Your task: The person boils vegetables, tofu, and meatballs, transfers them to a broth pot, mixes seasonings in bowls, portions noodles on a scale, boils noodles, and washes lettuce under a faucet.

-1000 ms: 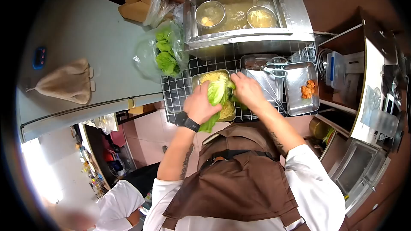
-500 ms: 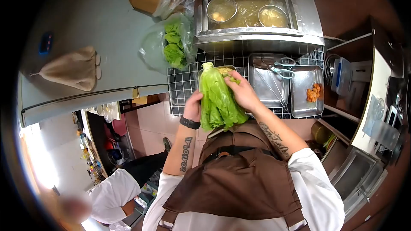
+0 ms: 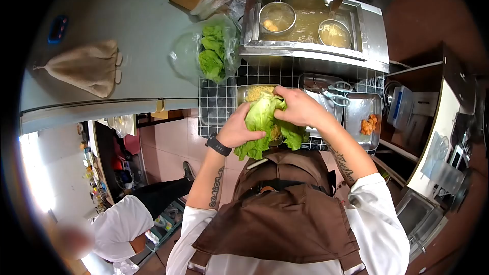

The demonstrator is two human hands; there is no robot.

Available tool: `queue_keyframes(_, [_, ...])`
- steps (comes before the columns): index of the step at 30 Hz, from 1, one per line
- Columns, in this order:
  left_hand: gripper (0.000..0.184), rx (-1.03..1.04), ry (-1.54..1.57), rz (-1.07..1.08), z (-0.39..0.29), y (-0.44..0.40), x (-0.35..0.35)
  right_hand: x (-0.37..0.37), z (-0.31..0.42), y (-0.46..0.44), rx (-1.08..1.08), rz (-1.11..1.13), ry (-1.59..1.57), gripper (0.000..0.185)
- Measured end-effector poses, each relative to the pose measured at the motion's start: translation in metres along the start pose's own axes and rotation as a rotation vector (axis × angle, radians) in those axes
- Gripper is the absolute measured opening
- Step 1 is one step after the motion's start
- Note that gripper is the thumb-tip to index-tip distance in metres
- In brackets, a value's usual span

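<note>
A green head of lettuce (image 3: 261,119) is between my hands, tilted over a metal tray of yellow noodles (image 3: 259,92). My left hand (image 3: 238,128) is wrapped round its left side, with the thumb across the leaves. On the other side my right hand (image 3: 301,107) pinches the lettuce near its top, and a loose-looking leaf (image 3: 293,133) hangs below these fingers. The lettuce and my hands hide much of the noodle tray. At the upper left, more lettuce (image 3: 211,63) lies in a clear plastic bag (image 3: 184,51).
Behind the wire rack (image 3: 219,91) stands a fryer (image 3: 310,53) with two strainers in its liquid. To the right, scissors (image 3: 337,97) rest on a metal tray; another tray (image 3: 362,104) holds orange-brown pieces (image 3: 369,124). A cloth (image 3: 84,69) lies left. Another person (image 3: 122,224) is at lower left.
The lettuce has turned and spread apart between my hands, and a leaf now hangs on the right. My left hand has moved up and over its front. More of the noodle tray shows.
</note>
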State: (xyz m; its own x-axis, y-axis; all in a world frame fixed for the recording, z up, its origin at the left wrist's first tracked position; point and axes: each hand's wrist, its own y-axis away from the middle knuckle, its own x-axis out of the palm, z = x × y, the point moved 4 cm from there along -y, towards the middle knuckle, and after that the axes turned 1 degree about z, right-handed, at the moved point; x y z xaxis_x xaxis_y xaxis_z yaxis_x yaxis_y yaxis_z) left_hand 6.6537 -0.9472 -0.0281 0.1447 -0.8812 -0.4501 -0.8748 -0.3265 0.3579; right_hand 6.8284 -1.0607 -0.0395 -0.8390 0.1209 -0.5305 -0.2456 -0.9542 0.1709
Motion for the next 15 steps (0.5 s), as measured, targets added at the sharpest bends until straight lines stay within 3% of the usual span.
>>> queue_keyframes(3, [0.079, 0.037, -0.29, -0.022, 0.009, -0.004, -0.01, 0.003, -0.006, -0.013, -0.011, 0.134, 0.126, 0.034])
queue_keyframes(5, [0.077, 0.032, -0.361, 0.019, 0.02, -0.004, -0.028, 0.005, -0.022, -0.011, 0.039, 0.309, 0.144, 0.034])
queue_keyframes(7, [0.076, -0.009, -0.458, 0.03, 0.036, -0.009, -0.062, -0.009, -0.024, 0.002, 0.156, 0.326, 0.167, 0.034])
queue_keyframes(9, [0.08, -0.023, -0.438, -0.101, 0.066, -0.023, -0.106, -0.007, -0.048, 0.029, 0.298, 0.216, -0.019, 0.035])
queue_keyframes(11, [0.085, -0.165, -0.325, -0.287, 0.097, -0.053, -0.155, 0.005, -0.058, 0.065, 0.514, 0.046, -0.254, 0.038])
queue_keyframes(12, [0.091, -0.121, -0.543, -0.457, 0.139, -0.077, -0.176, 0.03, -0.087, 0.096, 0.608, -0.048, -0.316, 0.039])
queue_keyframes(15, [0.093, -0.082, -0.601, -0.573, 0.196, -0.143, -0.203, 0.057, -0.079, 0.146, 0.634, -0.266, -0.842, 0.038])
